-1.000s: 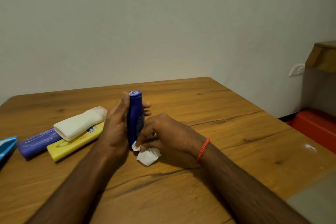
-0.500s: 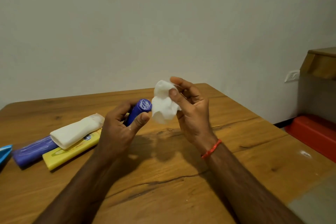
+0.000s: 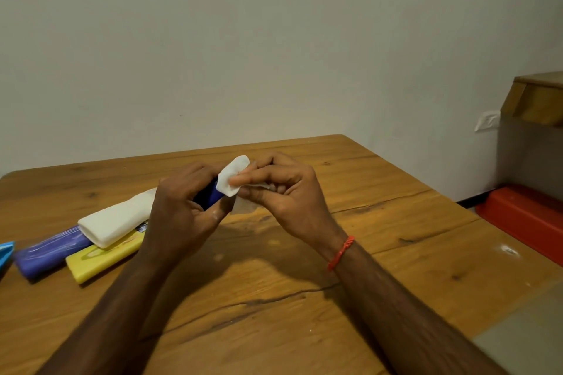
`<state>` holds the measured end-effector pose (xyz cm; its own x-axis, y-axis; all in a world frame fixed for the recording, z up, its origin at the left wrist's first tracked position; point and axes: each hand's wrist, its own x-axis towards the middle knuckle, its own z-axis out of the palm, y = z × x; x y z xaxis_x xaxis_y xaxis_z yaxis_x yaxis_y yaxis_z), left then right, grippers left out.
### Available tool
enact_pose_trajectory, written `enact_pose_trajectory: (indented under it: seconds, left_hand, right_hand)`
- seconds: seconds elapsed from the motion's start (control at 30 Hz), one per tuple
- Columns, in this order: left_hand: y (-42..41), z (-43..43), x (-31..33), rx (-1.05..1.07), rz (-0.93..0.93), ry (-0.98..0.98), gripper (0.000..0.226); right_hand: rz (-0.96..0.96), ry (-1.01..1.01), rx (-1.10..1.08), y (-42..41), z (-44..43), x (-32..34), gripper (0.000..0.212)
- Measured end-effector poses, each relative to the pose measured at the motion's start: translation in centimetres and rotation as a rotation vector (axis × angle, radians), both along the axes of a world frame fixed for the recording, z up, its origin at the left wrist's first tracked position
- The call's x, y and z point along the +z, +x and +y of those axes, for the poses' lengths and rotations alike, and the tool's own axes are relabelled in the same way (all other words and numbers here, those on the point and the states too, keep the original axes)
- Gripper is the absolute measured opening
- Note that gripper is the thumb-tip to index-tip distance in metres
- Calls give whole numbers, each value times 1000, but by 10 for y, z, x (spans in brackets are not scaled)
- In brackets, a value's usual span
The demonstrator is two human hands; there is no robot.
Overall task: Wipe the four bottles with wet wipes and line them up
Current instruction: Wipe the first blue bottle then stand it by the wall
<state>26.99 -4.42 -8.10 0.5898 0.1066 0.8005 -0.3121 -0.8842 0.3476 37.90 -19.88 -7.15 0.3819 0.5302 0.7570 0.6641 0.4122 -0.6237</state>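
My left hand [image 3: 182,210] grips a dark blue bottle [image 3: 210,195], held above the table with its cap end pointing right; most of it is hidden by my fingers. My right hand [image 3: 283,195] pinches a white wet wipe [image 3: 231,175] and presses it against the bottle's cap end. Three other bottles lie on their sides at the left of the wooden table [image 3: 380,222]: a white one [image 3: 115,222] resting on top of a yellow one [image 3: 100,259], and a purple one [image 3: 48,253] beside them.
A blue packet [image 3: 6,253] pokes in at the left edge. A red box [image 3: 524,216] sits on the floor to the right, below a wooden shelf [image 3: 539,97]. The table's far edge meets a plain wall.
The blue bottle went from upright on the table to tilted and lifted in my left hand. My right hand raised the wipe from the bottle's base and brought it onto the cap end.
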Motion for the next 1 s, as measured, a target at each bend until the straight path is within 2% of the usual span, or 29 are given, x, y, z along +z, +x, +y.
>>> enact_pose_trajectory:
  seconds: [0.13,0.2,0.37,0.47,0.6,0.67,0.8,0.87,0.93,1.0]
  left_hand:
    - [0,-2,-1,-59,9,-66,39]
    - [-1,0,-3,-74,13,-85,43]
    - [1,2,-6,-6,-9,-116,46]
    - [1,4,-7,30,-22,-154,53]
    - [2,-2,-7,-56,-3,-81,37]
    - [2,-4,-6,-82,-8,-68,37]
    - [0,-7,-2,-67,7,-39,47]
    - [0,-11,-1,-66,9,-74,53]
    - [1,-12,-2,-57,-4,-145,58]
    - [0,-9,-3,-25,-19,-198,59]
  right_hand:
    - [205,11,16,-2,0,0,17]
    - [227,10,3,-1,0,-1,17]
    - [67,-20,-91,-1,3,-3,17]
    - [-25,-27,-65,-2,3,-3,19]
    - [-61,-31,-50,-1,1,-2,18]
    - [6,-13,-61,-1,2,-2,17]
    - [301,-8,-29,-3,3,0,16]
    - [370,-24,-3,-1,2,1,17]
    - [325,-46,-40,0,2,-1,18]
    - [197,-82,-110,-1,3,-2,19]
